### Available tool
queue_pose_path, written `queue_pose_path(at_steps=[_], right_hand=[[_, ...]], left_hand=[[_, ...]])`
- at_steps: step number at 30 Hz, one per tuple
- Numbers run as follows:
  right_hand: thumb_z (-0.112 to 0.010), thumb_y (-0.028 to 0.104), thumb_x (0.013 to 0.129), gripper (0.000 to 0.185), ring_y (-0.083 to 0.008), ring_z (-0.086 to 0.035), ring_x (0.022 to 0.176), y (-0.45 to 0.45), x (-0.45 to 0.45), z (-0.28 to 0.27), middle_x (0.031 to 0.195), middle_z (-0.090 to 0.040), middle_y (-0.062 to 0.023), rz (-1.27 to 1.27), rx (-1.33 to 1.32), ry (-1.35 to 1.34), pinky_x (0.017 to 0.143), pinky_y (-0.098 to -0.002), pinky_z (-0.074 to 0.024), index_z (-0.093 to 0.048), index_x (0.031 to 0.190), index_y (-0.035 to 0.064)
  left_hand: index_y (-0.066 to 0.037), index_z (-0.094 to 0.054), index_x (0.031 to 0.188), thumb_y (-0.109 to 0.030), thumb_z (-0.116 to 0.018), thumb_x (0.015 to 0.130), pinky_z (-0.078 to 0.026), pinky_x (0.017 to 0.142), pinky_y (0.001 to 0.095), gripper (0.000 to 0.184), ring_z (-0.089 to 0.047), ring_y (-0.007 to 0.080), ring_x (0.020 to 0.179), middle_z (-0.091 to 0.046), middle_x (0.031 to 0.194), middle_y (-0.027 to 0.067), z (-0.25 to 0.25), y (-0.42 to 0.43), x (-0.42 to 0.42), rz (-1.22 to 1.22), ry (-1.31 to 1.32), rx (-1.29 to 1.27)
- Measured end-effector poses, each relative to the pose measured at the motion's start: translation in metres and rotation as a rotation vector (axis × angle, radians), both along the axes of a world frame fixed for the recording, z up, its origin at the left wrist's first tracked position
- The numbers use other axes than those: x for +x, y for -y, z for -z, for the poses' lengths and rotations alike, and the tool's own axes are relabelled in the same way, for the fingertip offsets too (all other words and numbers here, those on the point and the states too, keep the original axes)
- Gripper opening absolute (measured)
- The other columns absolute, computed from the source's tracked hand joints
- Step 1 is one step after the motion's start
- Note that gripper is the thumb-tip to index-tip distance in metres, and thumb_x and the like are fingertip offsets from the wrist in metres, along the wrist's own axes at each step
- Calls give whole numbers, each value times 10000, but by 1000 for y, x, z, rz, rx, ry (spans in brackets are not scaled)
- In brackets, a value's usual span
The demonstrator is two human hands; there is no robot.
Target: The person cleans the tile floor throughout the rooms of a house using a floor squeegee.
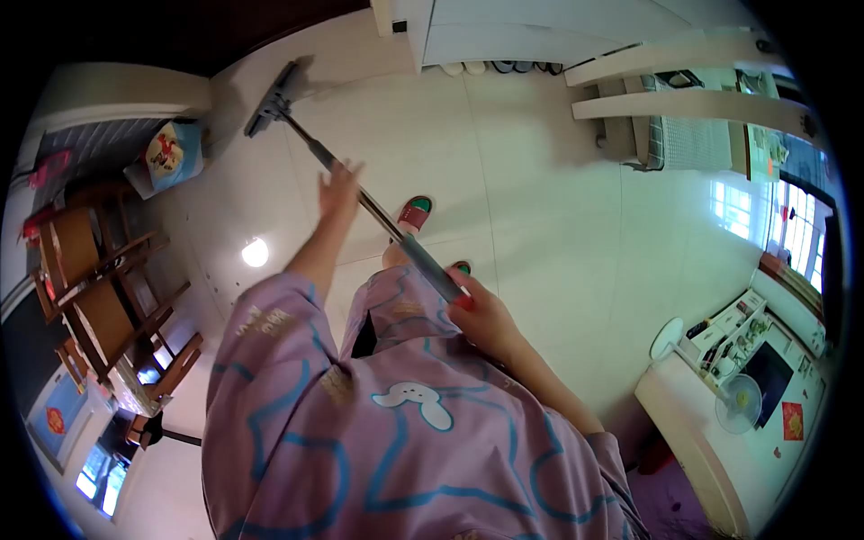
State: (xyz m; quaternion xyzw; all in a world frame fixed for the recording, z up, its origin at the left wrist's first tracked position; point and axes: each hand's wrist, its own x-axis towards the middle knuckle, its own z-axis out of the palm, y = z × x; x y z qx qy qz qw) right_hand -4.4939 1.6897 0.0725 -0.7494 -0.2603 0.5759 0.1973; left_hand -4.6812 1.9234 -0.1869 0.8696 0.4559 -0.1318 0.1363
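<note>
A mop with a long grey and silver pole slants across the view, its flat grey head on the pale floor at the upper left. My right hand is wrapped round the top end of the handle, by a red part, close to my body. Farther down the pole is my left hand, its fingers spread and apart, touching or just beside the shaft. Beneath the pole a foot in a red and green slipper shows; a second slipper is partly hidden behind the handle.
Wooden chairs stand at the left, near a blue bag or box. Several shoes line the base of a white cabinet. At the right is a desk with a small fan.
</note>
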Motion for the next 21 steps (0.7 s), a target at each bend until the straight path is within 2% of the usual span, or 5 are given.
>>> queue_pose_path(at_steps=[1,4,5,14,21], right_hand=[[-634,221,845,482,-155,-600,786,-19,3,-2,837,-634,-99,-14,25,-42,732,-289,-480,-520,1291,81],[-593,140,861,458,-126,-581,778,-32,34,1,841,-632,-54,175,183,-196,686,-271,-466,-506,1299,41],[-550,85,857,413,-173,-597,820,-28,45,-11,898,-644,-117,266,217,-202,775,-287,-469,-539,1268,40],[-567,74,881,449,-82,-531,735,59,58,-92,837,-587,-11,469,-170,-2,707,-234,-459,-512,1325,39],[-580,99,907,491,-69,-543,786,101,28,-48,886,-587,6,596,-48,-175,745,-220,-458,-455,1381,71]], left_hand=[[-252,-396,1389,-35,-577,792,-227,1096,555,660,-298,281,1379,-382,1451,89,-3,-19,3,-100,-2,34],[-273,-373,1406,-37,-576,806,-242,1097,544,676,-288,318,1380,-368,1459,86,-25,-36,40,-114,71,-2],[-278,-367,1411,-34,-577,804,-251,1095,540,686,-284,330,1379,-365,1462,86,-23,-30,56,-74,97,-20],[-346,-373,1408,-13,-520,823,-180,1137,484,689,-223,335,1396,-396,1448,42,-59,56,154,134,335,-236],[-272,-610,1194,-130,-446,903,-154,1132,551,363,-226,293,1410,-505,1345,30,-55,46,150,384,233,-368]])
